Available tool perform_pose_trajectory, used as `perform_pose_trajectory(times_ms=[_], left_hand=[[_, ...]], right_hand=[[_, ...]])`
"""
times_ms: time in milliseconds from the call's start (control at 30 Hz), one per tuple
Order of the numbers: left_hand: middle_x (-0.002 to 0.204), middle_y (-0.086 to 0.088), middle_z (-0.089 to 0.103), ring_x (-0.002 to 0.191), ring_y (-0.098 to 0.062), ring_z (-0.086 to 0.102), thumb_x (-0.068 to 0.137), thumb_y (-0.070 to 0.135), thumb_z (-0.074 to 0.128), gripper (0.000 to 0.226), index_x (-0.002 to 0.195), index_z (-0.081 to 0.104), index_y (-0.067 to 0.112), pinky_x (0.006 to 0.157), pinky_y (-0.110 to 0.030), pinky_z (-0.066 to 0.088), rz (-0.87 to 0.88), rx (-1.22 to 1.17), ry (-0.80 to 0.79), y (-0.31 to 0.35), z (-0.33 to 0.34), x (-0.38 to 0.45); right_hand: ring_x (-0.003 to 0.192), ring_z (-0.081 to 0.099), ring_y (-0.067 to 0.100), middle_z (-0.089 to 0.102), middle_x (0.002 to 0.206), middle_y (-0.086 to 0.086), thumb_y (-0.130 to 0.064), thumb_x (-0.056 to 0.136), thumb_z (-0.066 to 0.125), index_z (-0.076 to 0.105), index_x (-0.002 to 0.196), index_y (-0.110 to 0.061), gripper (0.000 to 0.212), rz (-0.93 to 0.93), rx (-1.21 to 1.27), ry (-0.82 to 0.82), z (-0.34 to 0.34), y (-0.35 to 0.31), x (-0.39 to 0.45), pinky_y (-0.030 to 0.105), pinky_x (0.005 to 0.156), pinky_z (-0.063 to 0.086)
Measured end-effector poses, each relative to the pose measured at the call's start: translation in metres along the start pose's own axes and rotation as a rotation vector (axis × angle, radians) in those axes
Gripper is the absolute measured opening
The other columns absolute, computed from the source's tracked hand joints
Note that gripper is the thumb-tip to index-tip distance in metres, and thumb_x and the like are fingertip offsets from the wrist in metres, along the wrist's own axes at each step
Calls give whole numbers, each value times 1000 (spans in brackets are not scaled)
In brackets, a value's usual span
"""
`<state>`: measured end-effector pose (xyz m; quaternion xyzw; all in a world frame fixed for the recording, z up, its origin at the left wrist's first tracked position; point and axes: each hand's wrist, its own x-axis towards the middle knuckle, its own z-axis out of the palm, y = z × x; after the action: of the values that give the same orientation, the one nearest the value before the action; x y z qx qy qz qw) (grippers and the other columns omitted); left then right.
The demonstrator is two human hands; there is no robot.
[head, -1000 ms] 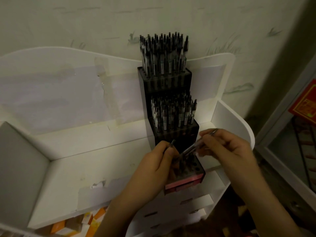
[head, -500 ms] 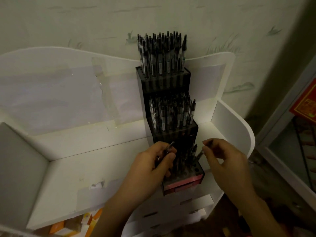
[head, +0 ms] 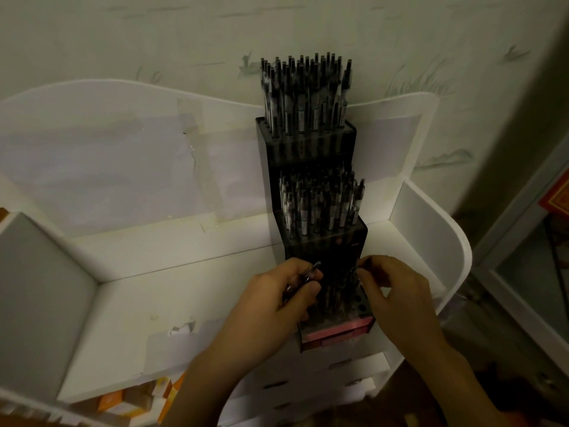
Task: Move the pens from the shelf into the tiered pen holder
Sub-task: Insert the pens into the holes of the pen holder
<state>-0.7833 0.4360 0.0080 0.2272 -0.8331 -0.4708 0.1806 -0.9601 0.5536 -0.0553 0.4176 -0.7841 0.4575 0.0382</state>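
Observation:
A dark tiered pen holder (head: 308, 143) stands on the white shelf (head: 160, 291) against the back panel. Its top and middle tiers are packed with upright pens (head: 304, 97). The lowest tier (head: 360, 303) has a few pens and several bare holes, above a pink front strip. My left hand (head: 277, 306) is closed around a small bundle of pens (head: 303, 280) just left of that tier. My right hand (head: 397, 291) pinches the top of one pen (head: 354, 272) standing over the lowest tier.
The shelf has a raised white side wall (head: 431, 229) on the right and a grey divider (head: 37, 291) on the left. Orange and white boxes (head: 135, 399) lie below the shelf front. A wall rises behind, and a red item (head: 557, 195) sits far right.
My right hand has brought its pen from a slant above the lowest tier down to upright over the holes. My left hand has stayed put with its bundle.

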Motion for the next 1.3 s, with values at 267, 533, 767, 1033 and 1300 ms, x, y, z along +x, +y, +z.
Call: perform_pose_trajectory(times_ms=[267, 533, 767, 1033, 1300], left_hand=[[78, 5, 69, 68, -8, 67, 97, 24, 56, 13, 103, 62, 33, 69, -32, 56, 24, 25, 20, -2, -4, 2], [83, 5, 69, 71, -8, 67, 96, 27, 57, 14, 106, 64, 33, 70, -33, 55, 28, 55, 38, -5, -6, 3], [99, 13, 49, 91, 4, 52, 96, 28, 56, 31, 126, 61, 33, 78, -7, 42, 87, 204, 68, -8, -7, 6], [109, 16, 42, 98, 1, 46, 97, 4, 47, 60, 150, 31, 24, 77, -4, 37, 97, 255, -41, -8, -7, 3], [101, 20, 62, 91, 5, 61, 90, 3, 64, 48, 129, 56, 29, 82, -7, 47, 133, 160, 72, -4, -7, 5]], right_hand=[[76, 59, 7, 67, 87, -3, -9, 86, 70, 71, 99, -9, 13, -22, -51, -43, 12, 8, 0, -4, 74, 39], [77, 58, -11, 74, 91, -2, -10, 85, 73, 74, 103, -12, 19, 84, 44, -89, 22, 18, -13, -3, 72, 42], [77, 65, -8, 69, 82, -14, -16, 77, 80, 64, 106, -24, 34, 224, 148, -117, 11, 14, -12, 4, 66, 50], [75, 61, 2, 64, 72, -13, -19, 77, 80, 70, 96, -24, 22, 83, 48, -48, -14, -14, -1, 5, 65, 47], [80, 67, 4, 71, 86, -13, -32, 81, 71, 71, 104, -24, 24, -5, 293, -234, -20, -53, -1, 12, 72, 52]])
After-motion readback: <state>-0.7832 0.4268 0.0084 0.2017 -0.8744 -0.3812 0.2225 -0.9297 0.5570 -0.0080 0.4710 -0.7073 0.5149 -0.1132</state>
